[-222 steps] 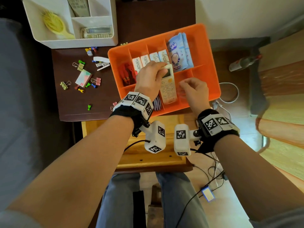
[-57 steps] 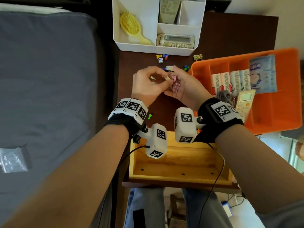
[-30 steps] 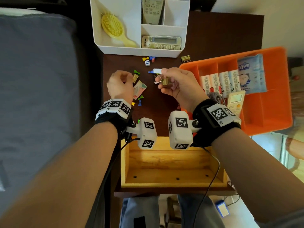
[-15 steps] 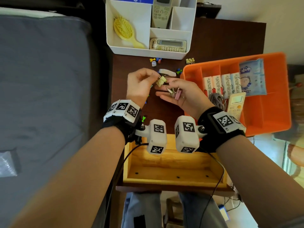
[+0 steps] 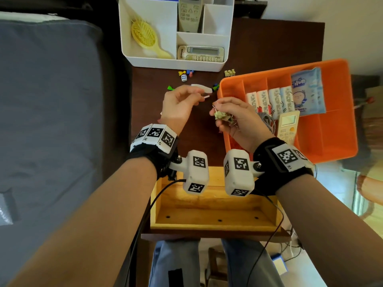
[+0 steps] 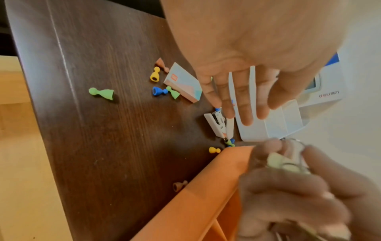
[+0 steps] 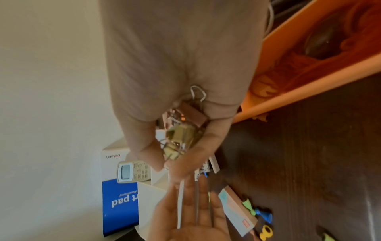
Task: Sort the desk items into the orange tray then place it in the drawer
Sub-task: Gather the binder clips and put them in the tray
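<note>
A bunch of binder clips point(image 5: 223, 119), olive and brown with wire handles, sits gripped in the right hand point(image 5: 236, 119). The orange tray point(image 5: 335, 146) lies on the table beside it, its compartments holding packets and a remote.

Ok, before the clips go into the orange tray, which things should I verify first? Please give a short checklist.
1. Binder clips held firmly in the right hand: ok.
2. Left hand free, fingers straight: ok.
3. Orange tray has a bare compartment: ok.
4. All clips gathered: not ok, one loose binder clip lies by the white organizer.
5. Game pawns sorted: not ok, a green pawn and others lie on the desk.
6. Drawer open: ok.
</note>
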### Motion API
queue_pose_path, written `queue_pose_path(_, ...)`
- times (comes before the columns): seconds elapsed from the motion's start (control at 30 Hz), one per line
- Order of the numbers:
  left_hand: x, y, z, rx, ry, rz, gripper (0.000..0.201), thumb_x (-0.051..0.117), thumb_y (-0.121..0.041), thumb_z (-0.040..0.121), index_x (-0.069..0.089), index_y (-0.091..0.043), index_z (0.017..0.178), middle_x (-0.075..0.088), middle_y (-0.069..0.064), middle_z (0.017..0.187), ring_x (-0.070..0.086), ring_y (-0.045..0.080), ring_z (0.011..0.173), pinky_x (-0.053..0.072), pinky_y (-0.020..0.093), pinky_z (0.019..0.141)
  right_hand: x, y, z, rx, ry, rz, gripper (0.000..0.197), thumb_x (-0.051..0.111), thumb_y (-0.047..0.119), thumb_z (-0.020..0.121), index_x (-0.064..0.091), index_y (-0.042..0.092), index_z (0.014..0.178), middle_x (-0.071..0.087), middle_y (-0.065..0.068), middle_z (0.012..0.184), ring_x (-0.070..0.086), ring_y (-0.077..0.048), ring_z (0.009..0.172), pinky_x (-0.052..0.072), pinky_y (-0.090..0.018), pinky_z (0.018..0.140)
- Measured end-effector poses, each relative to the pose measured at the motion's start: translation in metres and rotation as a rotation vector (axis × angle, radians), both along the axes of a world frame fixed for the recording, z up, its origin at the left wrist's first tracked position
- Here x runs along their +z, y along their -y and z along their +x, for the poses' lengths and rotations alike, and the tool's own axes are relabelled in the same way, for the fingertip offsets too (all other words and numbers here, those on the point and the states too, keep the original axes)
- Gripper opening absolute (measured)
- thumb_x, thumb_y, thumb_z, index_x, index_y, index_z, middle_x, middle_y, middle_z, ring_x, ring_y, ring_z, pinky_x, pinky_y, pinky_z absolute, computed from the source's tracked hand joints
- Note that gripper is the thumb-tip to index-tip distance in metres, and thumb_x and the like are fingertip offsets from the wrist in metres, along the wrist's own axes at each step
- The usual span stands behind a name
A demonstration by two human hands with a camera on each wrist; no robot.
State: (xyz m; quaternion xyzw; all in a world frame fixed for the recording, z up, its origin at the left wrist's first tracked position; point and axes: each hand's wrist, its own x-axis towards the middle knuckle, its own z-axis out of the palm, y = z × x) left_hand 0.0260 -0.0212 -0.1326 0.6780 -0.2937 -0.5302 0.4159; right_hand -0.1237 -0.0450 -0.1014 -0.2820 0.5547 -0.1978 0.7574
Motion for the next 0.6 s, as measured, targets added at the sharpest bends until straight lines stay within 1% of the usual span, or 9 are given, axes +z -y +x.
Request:
queue_pose_path(0.03,-0.003,0.002,-0.002,0.005,0.034,-0.015,0.016,0.054,-0.005,0.088,0.068,-0.006,0.095,0.066,-0.002,0.084,0.060,-0.008,0.069,0.044,0.006,0.065,0.000,0.002,-0.003,-0.008,-0.002,-0.022,0.006,0.058,0.010,0.089,0.063,0.013,0.087,0.064,-0.005,0.078,0.055,-0.010,0.053,0.045,-0.015,0.046)
queue_pose_path(0.1,-0.011,0.007,-0.005,-0.006,0.107,-0.041,0.017,0.054,-0.006,0.089,0.067,-0.006,0.100,0.066,-0.003,0.091,0.059,-0.011,0.071,0.045,0.006,0.068,0.001,0.008,-0.009,-0.028,-0.004,-0.058,0.008,0.056,0.009,0.089,0.061,0.012,0.085,0.062,-0.004,0.076,0.051,-0.009,0.051,0.041,-0.015,0.044)
queue_pose_path(0.27,-0.016,0.035,-0.016,-0.077,0.202,-0.124,0.023,0.049,-0.012,0.094,0.065,-0.006,0.110,0.065,-0.001,0.105,0.060,0.005,0.096,0.044,0.009,0.083,0.002,0.028,-0.025,-0.111,-0.002,-0.108,0.009,0.052,0.010,0.090,0.061,0.012,0.089,0.060,-0.003,0.075,0.052,-0.009,0.051,0.041,-0.017,0.045)
queue_pose_path(0.33,-0.015,0.050,-0.022,-0.135,0.204,-0.131,0.025,0.046,-0.014,0.095,0.064,-0.007,0.112,0.064,-0.001,0.108,0.058,0.004,0.098,0.042,0.006,0.084,0.002,0.035,-0.030,-0.154,0.014,-0.114,0.009,0.052,0.012,0.090,0.061,0.012,0.089,0.060,-0.004,0.076,0.052,-0.010,0.053,0.042,-0.017,0.047)
queue_pose_path(0.43,-0.013,0.068,-0.033,-0.234,0.221,-0.115,0.027,0.044,-0.018,0.097,0.064,-0.010,0.114,0.065,0.002,0.113,0.057,0.007,0.104,0.042,0.014,0.090,0.003,0.045,-0.034,-0.213,0.024,-0.113,0.008,0.052,0.012,0.090,0.059,0.008,0.093,0.060,-0.004,0.076,0.053,-0.011,0.054,0.044,-0.018,0.048)
queue_pose_path(0.47,-0.012,0.074,-0.037,-0.262,0.244,-0.104,0.028,0.043,-0.018,0.097,0.064,-0.011,0.113,0.065,0.002,0.114,0.056,0.007,0.105,0.041,0.012,0.089,0.003,0.049,-0.036,-0.235,0.019,-0.111,0.010,0.052,0.012,0.090,0.059,0.007,0.095,0.060,-0.004,0.076,0.053,-0.012,0.055,0.045,-0.018,0.049)
queue_pose_path(0.53,-0.011,0.082,-0.042,-0.323,0.312,-0.092,0.030,0.041,-0.018,0.097,0.064,-0.011,0.113,0.064,0.002,0.117,0.053,0.005,0.107,0.034,0.001,0.083,0.004,0.056,-0.040,-0.268,0.003,-0.106,0.012,0.053,0.011,0.090,0.059,0.006,0.098,0.061,-0.004,0.075,0.054,-0.012,0.055,0.046,-0.019,0.050)
queue_pose_path(0.57,-0.009,0.085,-0.045,-0.356,0.343,-0.091,0.031,0.040,-0.019,0.096,0.064,-0.011,0.113,0.064,0.003,0.118,0.052,0.005,0.108,0.033,0.001,0.081,0.004,0.060,-0.043,-0.274,-0.010,-0.107,0.011,0.053,0.011,0.090,0.060,0.007,0.097,0.062,-0.004,0.074,0.055,-0.012,0.054,0.046,-0.019,0.050)
queue_pose_path(0.6,-0.007,0.088,-0.046,-0.387,0.363,-0.094,0.035,0.038,-0.022,0.094,0.064,-0.011,0.114,0.065,0.004,0.118,0.054,0.007,0.110,0.035,0.005,0.084,0.003,0.063,-0.046,-0.276,-0.025,-0.112,0.011,0.053,0.011,0.090,0.061,0.007,0.096,0.062,-0.004,0.073,0.055,-0.012,0.054,0.047,-0.020,0.050)
